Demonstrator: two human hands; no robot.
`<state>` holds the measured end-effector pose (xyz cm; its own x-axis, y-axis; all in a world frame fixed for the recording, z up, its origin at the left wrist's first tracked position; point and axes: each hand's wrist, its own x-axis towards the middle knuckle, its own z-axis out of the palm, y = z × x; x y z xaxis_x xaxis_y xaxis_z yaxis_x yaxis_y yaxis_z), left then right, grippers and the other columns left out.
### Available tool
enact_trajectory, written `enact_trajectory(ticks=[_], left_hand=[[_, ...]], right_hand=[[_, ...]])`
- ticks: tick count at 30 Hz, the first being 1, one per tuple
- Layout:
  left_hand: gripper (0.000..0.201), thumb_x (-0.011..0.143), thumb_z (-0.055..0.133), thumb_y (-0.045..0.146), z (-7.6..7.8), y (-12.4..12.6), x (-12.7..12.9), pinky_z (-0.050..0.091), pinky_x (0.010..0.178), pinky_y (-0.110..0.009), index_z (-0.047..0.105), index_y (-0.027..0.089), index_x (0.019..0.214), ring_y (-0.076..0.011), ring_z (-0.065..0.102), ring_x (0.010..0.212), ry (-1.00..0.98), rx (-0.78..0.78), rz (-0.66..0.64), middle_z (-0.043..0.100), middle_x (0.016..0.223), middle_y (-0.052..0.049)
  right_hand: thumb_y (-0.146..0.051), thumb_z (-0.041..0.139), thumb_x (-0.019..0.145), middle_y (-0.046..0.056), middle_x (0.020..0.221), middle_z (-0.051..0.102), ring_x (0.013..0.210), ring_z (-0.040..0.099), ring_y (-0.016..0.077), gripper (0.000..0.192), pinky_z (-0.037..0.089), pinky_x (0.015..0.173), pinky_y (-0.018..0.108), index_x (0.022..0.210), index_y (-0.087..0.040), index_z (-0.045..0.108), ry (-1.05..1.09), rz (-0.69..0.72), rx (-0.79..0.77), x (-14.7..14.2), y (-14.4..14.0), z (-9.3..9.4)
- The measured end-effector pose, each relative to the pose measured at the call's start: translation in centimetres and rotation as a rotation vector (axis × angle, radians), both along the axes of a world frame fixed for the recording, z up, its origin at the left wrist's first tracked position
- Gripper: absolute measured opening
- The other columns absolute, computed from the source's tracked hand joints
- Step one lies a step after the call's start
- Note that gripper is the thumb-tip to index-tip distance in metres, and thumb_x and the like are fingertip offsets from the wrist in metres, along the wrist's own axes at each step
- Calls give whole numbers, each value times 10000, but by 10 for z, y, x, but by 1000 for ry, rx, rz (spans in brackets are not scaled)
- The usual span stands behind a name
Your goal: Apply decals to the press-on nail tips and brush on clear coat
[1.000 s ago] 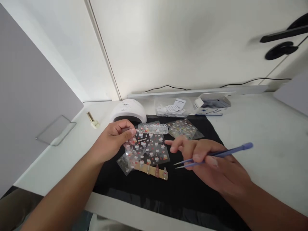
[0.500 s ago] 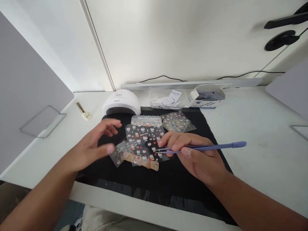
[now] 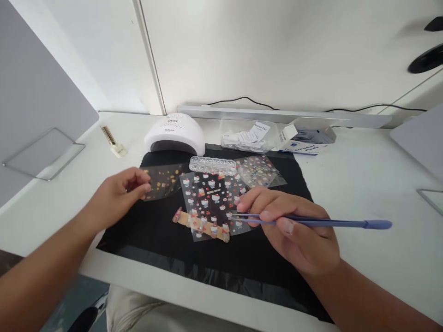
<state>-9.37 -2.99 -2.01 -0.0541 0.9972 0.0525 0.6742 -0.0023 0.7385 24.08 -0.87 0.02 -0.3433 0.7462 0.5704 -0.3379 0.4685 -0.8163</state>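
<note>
My right hand (image 3: 297,230) grips blue tweezers (image 3: 311,222), whose tips lie at the right edge of a clear sticker sheet (image 3: 212,198) printed with small white and red figures. My left hand (image 3: 116,196) pinches the left corner of another clear sticker sheet (image 3: 164,182) with gold and red specks, holding it over the black mat (image 3: 155,230). A tan strip carrying several nail tips (image 3: 200,225) lies under the front edge of the middle sheet. A clear box of rhinestones (image 3: 212,164) sits behind it.
A white nail lamp (image 3: 175,134) stands at the mat's back left, a small polish bottle (image 3: 113,141) to its left. A third sticker sheet (image 3: 259,169), a clear bag of pads (image 3: 249,137) and a blue-white box (image 3: 308,140) lie at the back right. Grey panels flank the desk.
My left hand let go of the middle sheet, then took the gold-speck sheet and pulled it left. My right hand brought the tweezer tips onto the middle sheet.
</note>
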Motion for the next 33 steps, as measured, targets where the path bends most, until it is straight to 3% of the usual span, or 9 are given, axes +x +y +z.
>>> enact_trajectory(ticks=[3, 6, 9, 12, 16, 20, 25, 30, 33], left_hand=[[513, 837, 670, 467, 6, 27, -9, 525, 686, -354, 551, 219, 1271, -215, 661, 750, -49, -69, 48, 710, 948, -50], [669, 808, 723, 440, 17, 38, 1, 512, 738, -348, 475, 265, 1404, -244, 628, 1000, 66, 235, 201, 577, 1338, -99], [488, 850, 697, 360, 35, 32, 27, 500, 771, -317, 527, 277, 1300, -197, 606, 978, -69, 436, 121, 569, 1307, -48], [311, 881, 670, 324, 46, 19, 59, 509, 704, -283, 553, 277, 1166, -165, 595, 871, -251, 367, -51, 592, 1161, -18], [461, 848, 680, 280, 36, 8, 89, 551, 915, -373, 498, 303, 1270, -222, 614, 1041, -409, 289, -113, 589, 1237, -54], [659, 817, 713, 226, 16, 1, 99, 571, 918, -390, 391, 340, 1380, -225, 645, 1027, -572, 210, -208, 630, 1177, -54], [562, 818, 732, 151, 5, -5, 105, 605, 794, -312, 474, 338, 1281, -166, 678, 844, -690, 220, -292, 676, 976, -8], [301, 811, 749, 191, 5, -6, 108, 600, 645, -274, 608, 265, 1067, -170, 682, 755, -678, 191, -256, 705, 916, -28], [275, 808, 753, 199, 3, -5, 108, 590, 619, -264, 632, 259, 1047, -168, 681, 728, -667, 164, -217, 714, 883, -21]], right_hand=[[-293, 666, 912, 58, 669, 716, 751, 700, 249, 167, 603, 708, 446, 929, -266, 830, -13, -28, 10, 0, -1, 0], [-291, 664, 915, 65, 692, 725, 754, 698, 248, 168, 597, 729, 450, 932, -257, 827, -10, -51, 10, 1, -3, -1], [-298, 657, 915, 66, 690, 720, 749, 690, 253, 169, 597, 725, 463, 929, -261, 822, -13, -73, 4, 2, -4, -1], [-299, 645, 919, 68, 685, 711, 758, 684, 257, 176, 606, 750, 481, 926, -263, 817, -23, -103, -3, 3, -4, -3], [-301, 639, 917, 68, 695, 704, 759, 679, 258, 177, 600, 757, 480, 936, -256, 809, -35, -101, 0, 5, -2, -5], [-280, 620, 929, 65, 733, 715, 790, 682, 253, 189, 582, 782, 455, 969, -248, 802, -30, -102, 17, 5, -3, -8], [-268, 613, 941, 64, 769, 719, 840, 679, 246, 191, 562, 816, 437, 999, -235, 792, -41, -92, 18, 4, -5, -11], [-287, 622, 943, 66, 759, 723, 842, 686, 251, 185, 565, 818, 431, 988, -248, 797, -53, -88, -12, 3, -8, -16], [-323, 641, 941, 65, 747, 719, 835, 685, 248, 174, 578, 802, 418, 981, -262, 799, -85, -90, -38, 2, -10, -17]])
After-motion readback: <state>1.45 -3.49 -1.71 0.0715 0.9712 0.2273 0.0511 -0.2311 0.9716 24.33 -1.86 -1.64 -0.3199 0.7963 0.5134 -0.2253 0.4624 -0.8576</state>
